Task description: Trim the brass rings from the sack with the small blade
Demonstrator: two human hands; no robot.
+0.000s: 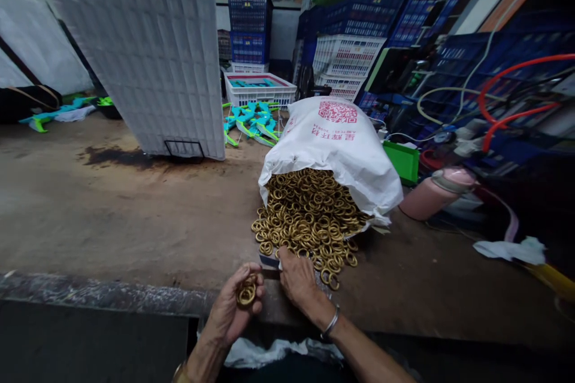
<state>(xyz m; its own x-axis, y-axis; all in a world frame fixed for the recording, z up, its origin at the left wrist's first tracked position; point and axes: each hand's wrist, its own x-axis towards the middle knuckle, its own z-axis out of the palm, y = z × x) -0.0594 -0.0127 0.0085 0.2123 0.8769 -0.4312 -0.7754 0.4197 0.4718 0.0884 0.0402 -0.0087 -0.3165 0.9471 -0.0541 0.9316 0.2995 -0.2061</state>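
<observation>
Several gold-coloured metal rings point(246, 294) lie in my left hand point(236, 305), its fingers curled around them over the table's front edge. My right hand point(300, 280), with a metal bangle at the wrist, is at the near edge of a heap of the same rings point(309, 215). Its fingers are bent and closed, and whatever they pinch is hidden. Beside its fingertips a dark flat strip point(268, 261) shows at the table edge. The heap spills out of the mouth of a white woven sack point(332, 137) lying on its side.
A tall whitish ribbed panel point(179, 60) stands left of the sack on the brown table point(135, 215). Teal and green plastic parts point(254, 122) lie behind, near a white crate point(263, 94). A pink bottle point(435, 191) and a green tray point(402, 163) are right of the sack.
</observation>
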